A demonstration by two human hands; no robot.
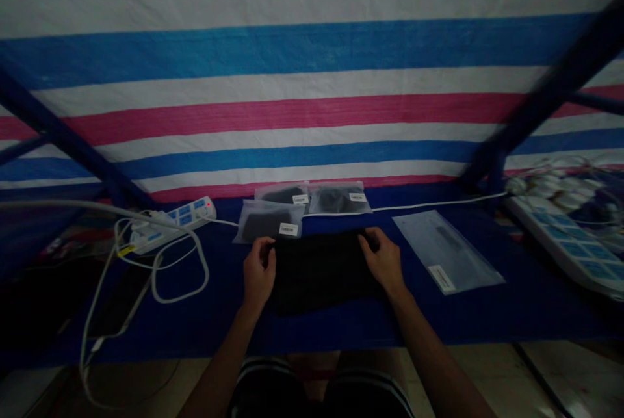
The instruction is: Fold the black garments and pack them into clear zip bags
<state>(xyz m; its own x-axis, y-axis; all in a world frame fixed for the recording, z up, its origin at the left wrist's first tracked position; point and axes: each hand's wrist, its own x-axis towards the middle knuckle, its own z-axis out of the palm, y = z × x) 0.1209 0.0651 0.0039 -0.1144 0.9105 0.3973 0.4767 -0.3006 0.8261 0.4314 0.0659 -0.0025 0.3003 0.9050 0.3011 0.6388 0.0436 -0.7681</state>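
A black folded cloth (324,275) lies on the blue tabletop (351,333) in front of me; its exact kind I cannot make out. My left hand (260,272) pinches its upper left corner. At the upper right corner, the thumb and fingers of my right hand (384,259) close on the fabric. Just beyond the cloth are a frosted bag (270,220) with a dark item inside, and behind it two similar bags, a left one (283,194) and a right one (336,198). To the right of my right hand lies a flat frosted zip bag (446,249) with a white label.
A white power strip (175,220) with looping white cables (202,268) sits at the left, near a dark phone-like slab (121,301). Another power strip (570,242) with bundled plugs is at the right. Blue frame bars and a striped sheet (302,47) stand behind.
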